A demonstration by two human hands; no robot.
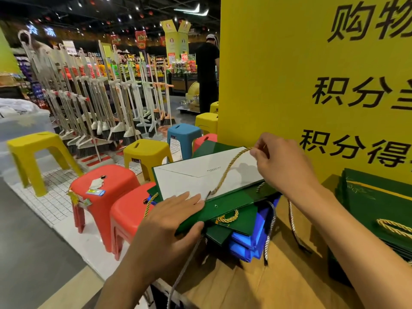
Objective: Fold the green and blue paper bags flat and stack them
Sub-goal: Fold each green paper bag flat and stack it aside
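**Gold and loopy, always in the way**

Right hand (281, 161) pinches the gold cord (227, 170), lifted over the top green bag (234, 200). Left hand (169, 221) lies flat, fingers straight, pinning that bag on the stack. I'd lay the cord inside the outline, then smooth toward the fold. Blue bags (256, 233) underneath sit crooked, and loose cords (292, 221) trailing over the wooden counter (278, 275) could snag. Yellow sign (289, 74) close behind, red stools (124, 215) left.

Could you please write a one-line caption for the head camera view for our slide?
Left hand presses the top green paper bag down while right hand pinches its twisted gold rope handle.
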